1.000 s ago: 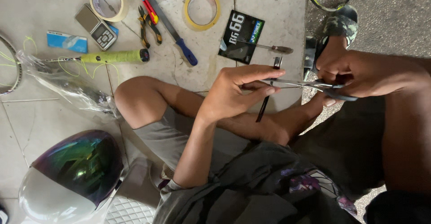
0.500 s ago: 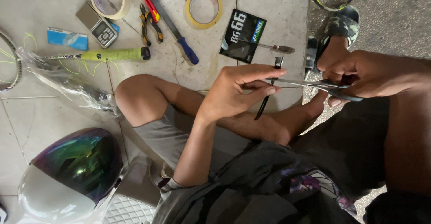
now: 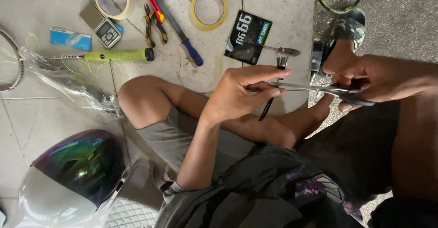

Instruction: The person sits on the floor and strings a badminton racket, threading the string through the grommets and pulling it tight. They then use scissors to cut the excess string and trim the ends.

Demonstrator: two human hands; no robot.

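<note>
Tiled floor [image 3: 54, 118] under seated person: left hand [image 3: 242, 95] pinches thin string at scissors [image 3: 319, 90] tip, right hand [image 3: 365, 79] at 3 o'clock grips handles; cut pending, string must stay taut.

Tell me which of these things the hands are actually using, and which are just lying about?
In use:
left hand
right hand
scissors
thin dark shaft

Lying about:
tape rolls
pliers
blue-handled tool
yellow-gripped racket handle
pocket scale
black packet
helmet
</note>
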